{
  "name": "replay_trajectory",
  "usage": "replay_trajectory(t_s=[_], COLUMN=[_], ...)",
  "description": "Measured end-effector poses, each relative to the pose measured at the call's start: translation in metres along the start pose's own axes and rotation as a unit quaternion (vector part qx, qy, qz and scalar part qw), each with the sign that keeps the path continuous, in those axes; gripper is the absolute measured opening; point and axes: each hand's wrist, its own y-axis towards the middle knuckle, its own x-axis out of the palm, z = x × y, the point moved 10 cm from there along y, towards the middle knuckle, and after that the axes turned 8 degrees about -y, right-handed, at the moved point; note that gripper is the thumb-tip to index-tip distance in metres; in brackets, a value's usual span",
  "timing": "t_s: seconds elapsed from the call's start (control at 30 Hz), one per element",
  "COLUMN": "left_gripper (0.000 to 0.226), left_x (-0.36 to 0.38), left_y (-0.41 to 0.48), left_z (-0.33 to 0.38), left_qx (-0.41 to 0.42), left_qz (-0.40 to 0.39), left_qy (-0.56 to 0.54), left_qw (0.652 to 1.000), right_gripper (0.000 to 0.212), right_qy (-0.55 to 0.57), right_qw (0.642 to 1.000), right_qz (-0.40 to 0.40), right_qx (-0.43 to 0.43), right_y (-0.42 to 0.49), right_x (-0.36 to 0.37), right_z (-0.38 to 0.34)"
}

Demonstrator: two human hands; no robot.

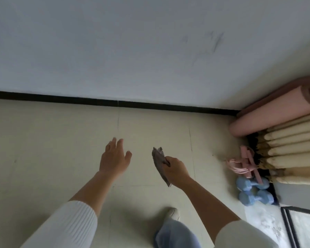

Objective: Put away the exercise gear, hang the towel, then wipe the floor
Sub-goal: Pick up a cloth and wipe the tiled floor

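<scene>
My right hand (176, 170) grips a folded grey-brown cloth (158, 158) above the pale tiled floor (52, 140). My left hand (115, 156) reaches forward beside it, fingers spread and holding nothing. At the right, in the corner, a rolled pink exercise mat (272, 113) leans against the wall. Below the mat lie a pink resistance band set (240, 163) and two blue dumbbells (254, 190) on the floor.
A white wall with a black skirting board (115, 102) runs across ahead. Cream curtain folds (293, 149) hang at the right behind the gear. A dark-framed glass door (297, 226) shows at the lower right. My foot in a white shoe (172, 213) stands on the floor.
</scene>
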Motion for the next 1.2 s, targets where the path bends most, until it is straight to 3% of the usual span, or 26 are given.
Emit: replay_trajectory(t_s=[0.27, 0.53, 0.67, 0.73, 0.8, 0.87, 0.93, 1.1, 1.2], left_gripper=[0.056, 0.06, 0.064, 0.067, 0.07, 0.073, 0.078, 0.089, 0.093], left_x=[0.223, 0.391, 0.41, 0.405, 0.399, 0.392, 0.384, 0.382, 0.387], left_y=[0.08, 0.176, 0.219, 0.23, 0.234, 0.236, 0.239, 0.252, 0.256], left_z=[-0.083, -0.211, -0.253, -0.273, -0.287, -0.296, -0.311, -0.348, -0.35], left_qx=[-0.033, -0.061, -0.067, -0.095, -0.11, -0.113, -0.125, -0.17, -0.182], left_qz=[-0.001, 0.02, 0.07, 0.091, 0.102, 0.107, 0.113, 0.107, 0.11], left_qy=[-0.007, 0.024, 0.045, 0.051, 0.062, 0.067, 0.072, 0.048, 0.017], left_qw=[0.999, 0.998, 0.994, 0.99, 0.987, 0.986, 0.983, 0.978, 0.977], right_gripper=[0.019, 0.019, 0.019, 0.03, 0.041, 0.046, 0.054, 0.06, 0.059], right_qy=[-0.004, -0.038, -0.072, -0.067, -0.08, -0.146, -0.187, -0.246, -0.226], right_qw=[1.0, 0.988, 0.965, 0.955, 0.959, 0.959, 0.958, 0.951, 0.955], right_qz=[0.008, 0.146, 0.239, 0.263, 0.216, 0.12, 0.049, 0.113, 0.136], right_qx=[0.027, -0.029, -0.085, -0.117, -0.164, -0.21, -0.21, -0.152, -0.138], right_y=[0.17, 0.339, 0.397, 0.411, 0.421, 0.425, 0.43, 0.463, 0.48], right_x=[0.108, 0.16, 0.156, 0.167, 0.199, 0.252, 0.293, 0.316, 0.312], right_z=[0.159, 0.239, 0.227, 0.212, 0.196, 0.183, 0.18, 0.181, 0.174])
